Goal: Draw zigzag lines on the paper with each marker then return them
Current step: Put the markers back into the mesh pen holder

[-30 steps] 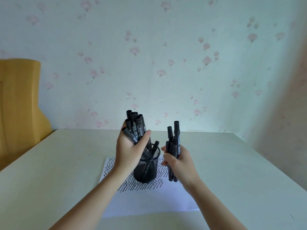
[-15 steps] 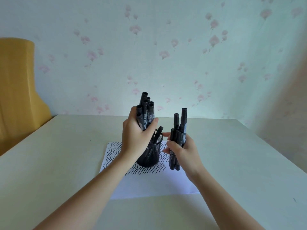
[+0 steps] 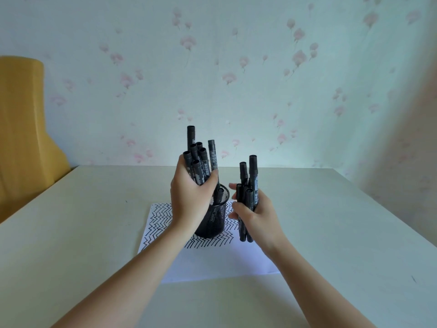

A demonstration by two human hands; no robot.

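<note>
Black mesh pen cup [image 3: 214, 218] on zigzag-covered paper [image 3: 212, 259] | left hand [image 3: 189, 197] grips marker bundle [image 3: 198, 162] above cup | right hand [image 3: 254, 214] clutches second marker bunch [image 3: 248, 185] beside cup | step: returning markers, judged | next: lower bundles tips-down without tipping cup

Black wire-mesh cup [image 3: 214, 221], matt white paper [image 3: 220, 261]

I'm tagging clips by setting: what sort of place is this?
Probably a room in a home: floral wallpaper behind a plain pale table, with a yellow chair back at the left.
</note>
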